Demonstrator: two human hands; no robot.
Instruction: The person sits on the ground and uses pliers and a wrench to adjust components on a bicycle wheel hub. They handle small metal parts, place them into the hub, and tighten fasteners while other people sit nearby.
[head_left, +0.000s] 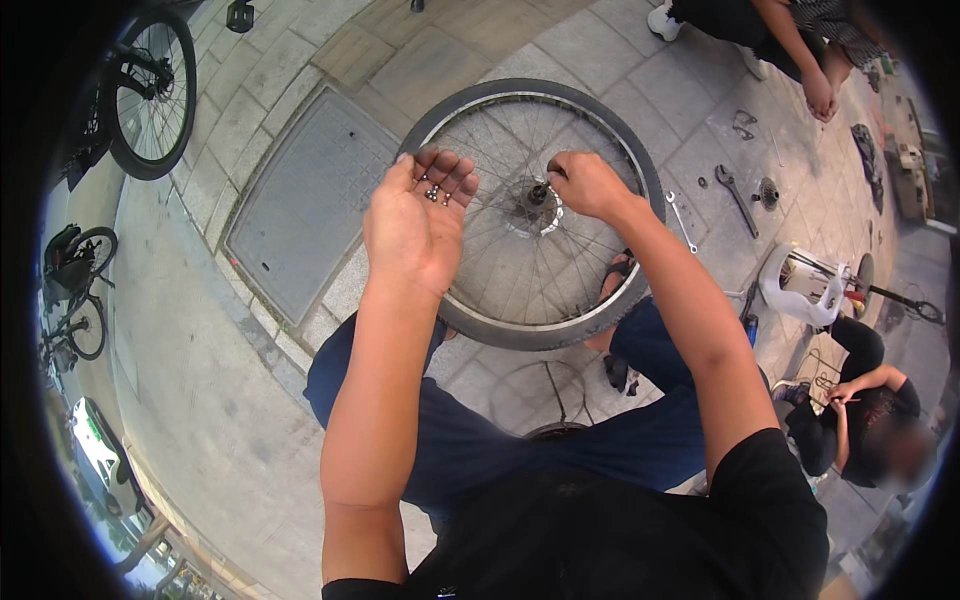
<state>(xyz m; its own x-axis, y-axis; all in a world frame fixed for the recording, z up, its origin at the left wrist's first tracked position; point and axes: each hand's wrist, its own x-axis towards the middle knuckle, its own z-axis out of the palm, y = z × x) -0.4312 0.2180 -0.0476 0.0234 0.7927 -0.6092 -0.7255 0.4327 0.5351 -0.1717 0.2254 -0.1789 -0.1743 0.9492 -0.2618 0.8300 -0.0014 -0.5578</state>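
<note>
My left hand is palm up with loosely curled fingers, cradling several small shiny steel balls. A bicycle wheel with a black tyre lies in front of me, over my bare foot and between my knees. My right hand has its fingertips pinched at the top of the wheel's hub; whatever they hold is hidden. Right of the tyre lie a combination wrench, an adjustable wrench and a small toothed part.
Bicycles stand at the left, beside a grey cover plate in the paving. One person crouches at upper right; another sits at lower right, both hands on a thin item. A white bag with parts lies between them.
</note>
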